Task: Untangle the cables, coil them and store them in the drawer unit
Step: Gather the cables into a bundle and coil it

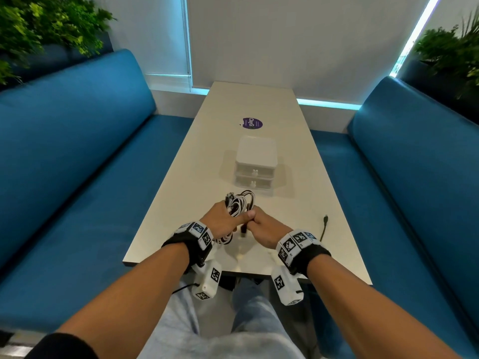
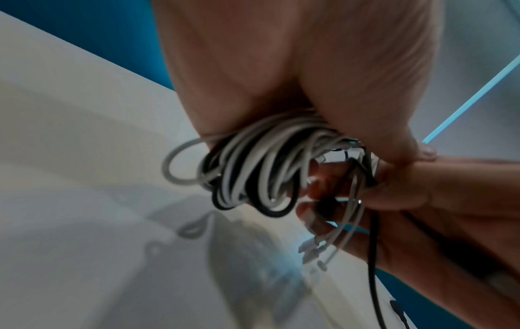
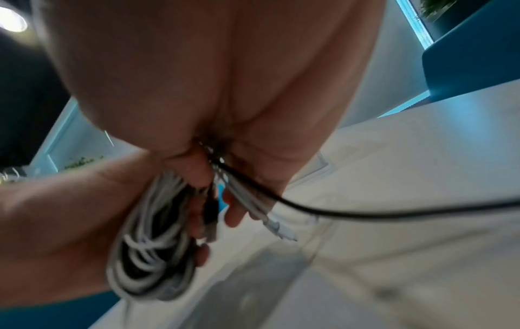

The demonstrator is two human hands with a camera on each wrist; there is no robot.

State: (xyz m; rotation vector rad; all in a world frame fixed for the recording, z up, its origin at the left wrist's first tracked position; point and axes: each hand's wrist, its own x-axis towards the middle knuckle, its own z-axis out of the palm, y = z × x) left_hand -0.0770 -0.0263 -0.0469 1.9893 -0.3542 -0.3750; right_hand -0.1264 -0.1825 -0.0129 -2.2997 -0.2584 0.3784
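White table [image 1: 293, 141] bearing drawer unit [image 1: 256, 161]

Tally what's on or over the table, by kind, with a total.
Cable bundle, held by both hands: 1
Loose black cable end: 1
Drawer unit: 1
Purple sticker: 1
Total: 4

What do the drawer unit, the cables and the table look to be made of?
Drawer unit: probably plastic, white glossy top with rounded corners, translucent drawer fronts.
Cables: white and black strands bending in tight loops in the left hand, likely rubbery sheathing.
Table: smooth off-white top, faintly reflective; likely laminate, but unsure.
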